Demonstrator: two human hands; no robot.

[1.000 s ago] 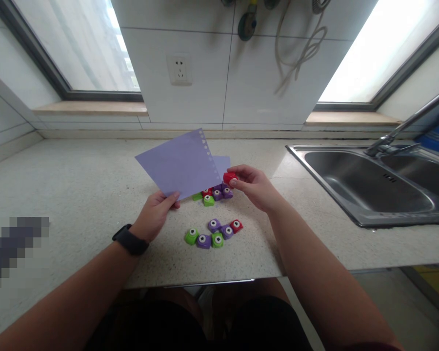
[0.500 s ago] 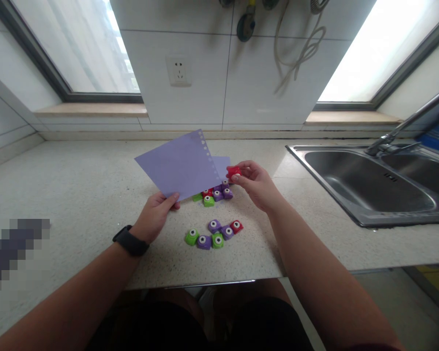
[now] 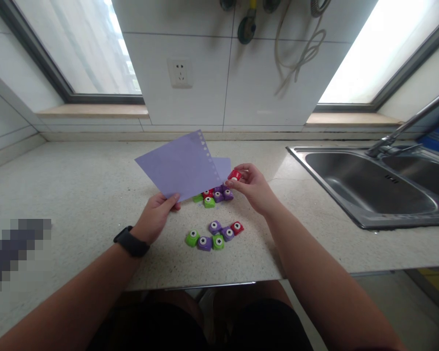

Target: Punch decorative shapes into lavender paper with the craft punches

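Left hand (image 3: 155, 217) pinching lilac paper sheet (image 3: 179, 165) at its lower corner; right hand (image 3: 252, 187) pinching red punch (image 3: 235, 175) beside sheet's holed edge.

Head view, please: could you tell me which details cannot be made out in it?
- Far cluster of punches: partly hidden by the purple sheet in the left hand.
- Red punch: shape too small; right hand covers part.
- Faucet: cut off at right edge.
- Pixelated patch: blurred.
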